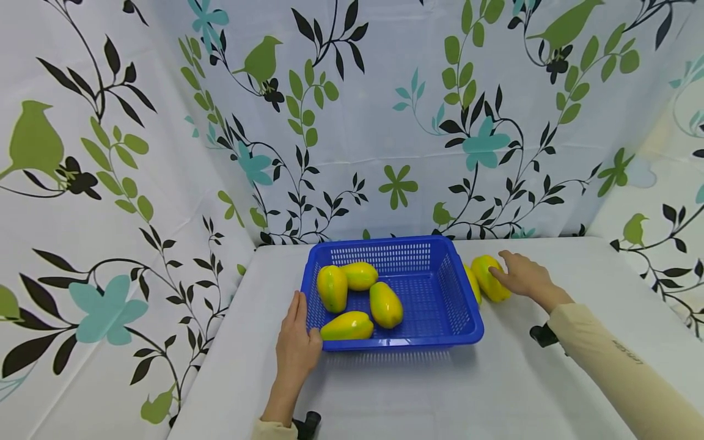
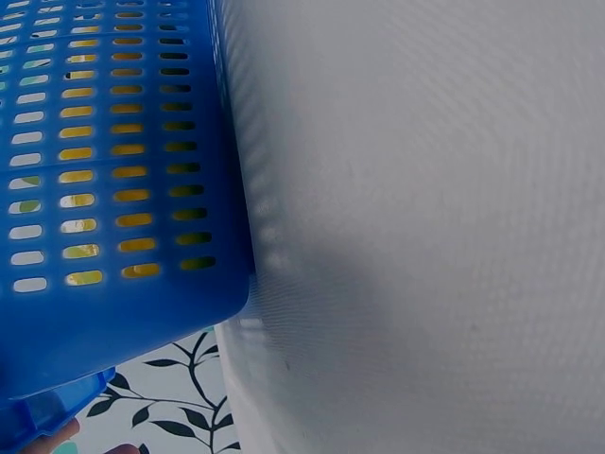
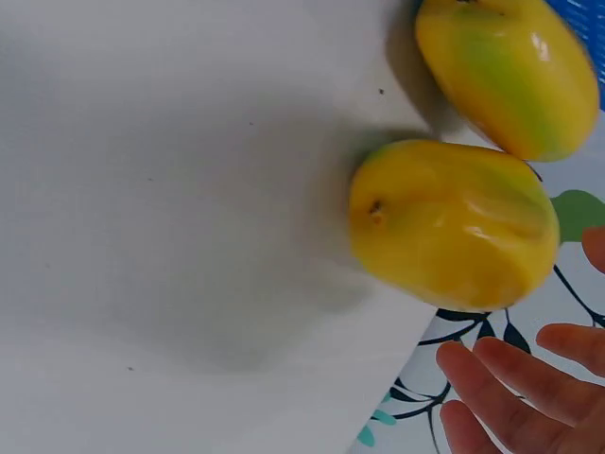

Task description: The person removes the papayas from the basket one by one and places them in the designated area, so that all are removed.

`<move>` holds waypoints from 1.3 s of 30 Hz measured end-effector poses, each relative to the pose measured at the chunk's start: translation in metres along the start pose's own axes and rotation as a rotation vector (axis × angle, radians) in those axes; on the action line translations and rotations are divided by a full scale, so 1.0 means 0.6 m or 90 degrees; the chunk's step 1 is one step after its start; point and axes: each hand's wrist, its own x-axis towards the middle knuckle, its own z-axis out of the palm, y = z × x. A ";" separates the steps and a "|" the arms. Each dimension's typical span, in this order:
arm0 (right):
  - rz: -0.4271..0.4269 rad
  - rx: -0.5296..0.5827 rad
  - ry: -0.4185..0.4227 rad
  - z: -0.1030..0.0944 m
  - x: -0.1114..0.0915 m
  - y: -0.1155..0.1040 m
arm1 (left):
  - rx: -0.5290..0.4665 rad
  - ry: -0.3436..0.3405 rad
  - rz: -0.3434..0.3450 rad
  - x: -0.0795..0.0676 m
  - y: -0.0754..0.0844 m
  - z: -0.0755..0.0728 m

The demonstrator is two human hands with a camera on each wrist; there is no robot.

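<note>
A blue plastic basket [image 1: 396, 343] with slotted walls sits on the white table, holding several shiny yellow mango-like fruits [image 1: 386, 304]. Along its left side lies my left hand [image 1: 297, 345], fingers straight and thumb near the front left corner; whether it presses the rim is hard to tell. In the left wrist view only fingertips [image 2: 52, 437] show beside the blue rim. To the basket's right, my right hand [image 1: 525, 278] reaches over a yellow fruit [image 1: 489, 278], fingers spread and apart from it in the right wrist view. Another yellow fruit [image 3: 510, 76] lies between that one and the basket.
White cloth printed with birds, leaves and flowers [image 1: 398, 183] hangs behind the table and on both sides. The table's white surface [image 1: 396, 397] extends in front of the basket. Dark wrist devices [image 1: 543, 335] show at both sleeves.
</note>
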 end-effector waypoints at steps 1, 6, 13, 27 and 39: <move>-0.003 -0.001 0.003 -0.004 0.000 -0.002 | 0.000 -0.001 -0.001 0.000 0.001 -0.001; -0.015 -0.010 0.014 -0.022 -0.001 -0.020 | -0.004 -0.001 -0.002 -0.001 0.002 -0.003; -0.053 -0.011 0.034 -0.045 -0.007 -0.066 | -0.004 -0.005 -0.006 0.001 0.000 0.000; -0.157 -0.050 0.082 -0.071 -0.012 -0.168 | -0.005 -0.003 -0.004 0.002 -0.003 0.002; -0.228 -0.080 0.092 -0.059 -0.011 -0.233 | -0.006 0.004 -0.001 0.001 0.001 0.000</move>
